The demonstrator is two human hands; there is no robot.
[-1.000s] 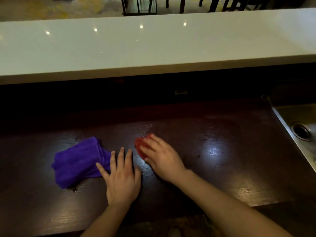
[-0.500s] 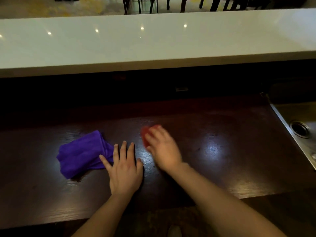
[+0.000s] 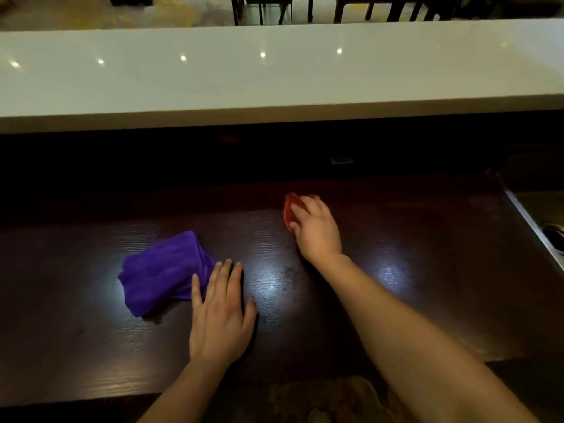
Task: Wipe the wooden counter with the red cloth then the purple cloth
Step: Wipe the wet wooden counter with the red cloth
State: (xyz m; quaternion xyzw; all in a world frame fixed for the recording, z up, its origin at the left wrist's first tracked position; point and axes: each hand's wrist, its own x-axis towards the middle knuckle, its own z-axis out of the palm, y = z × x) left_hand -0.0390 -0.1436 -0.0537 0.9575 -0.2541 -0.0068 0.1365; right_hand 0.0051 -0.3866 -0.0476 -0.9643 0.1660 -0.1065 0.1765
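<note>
The dark wooden counter (image 3: 427,270) runs across the view in front of me. My right hand (image 3: 316,230) presses down on a bunched red cloth (image 3: 288,209) near the counter's far middle; only the cloth's left edge shows past the fingers. A crumpled purple cloth (image 3: 158,273) lies on the counter to the left. My left hand (image 3: 221,312) lies flat on the wood, fingers straight, with its thumb and forefinger against the purple cloth's right edge.
A raised white bar top (image 3: 274,71) spans the back, with a dark recess beneath it. A steel sink (image 3: 543,215) with a drain borders the counter on the right. Chair legs stand beyond the bar. The counter's front edge is close to me.
My right hand has slid the red cloth away from me and to the right across the counter. My left hand and the purple cloth have stayed in place.
</note>
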